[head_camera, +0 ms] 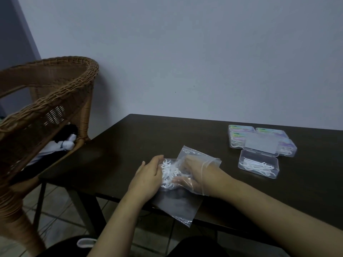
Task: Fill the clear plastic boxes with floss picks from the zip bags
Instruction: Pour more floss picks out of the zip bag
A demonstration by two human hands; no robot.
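The left hand (146,176) curls round the outside of a zip bag (178,182) at the bench's (130,138) near edge, gripping it. The right hand (194,173), in a clear glove, is inside the bag among the floss picks (169,173); whether its fingers grip any, I cannot tell. To the right stands an open box (259,166) partly filled with picks, and just behind it closed boxes (241,136). A wicker chair (46,108) stands left of the bench

Right hand's fingers (182,179) blurred inside zip bag (185,204) — grip unclear.
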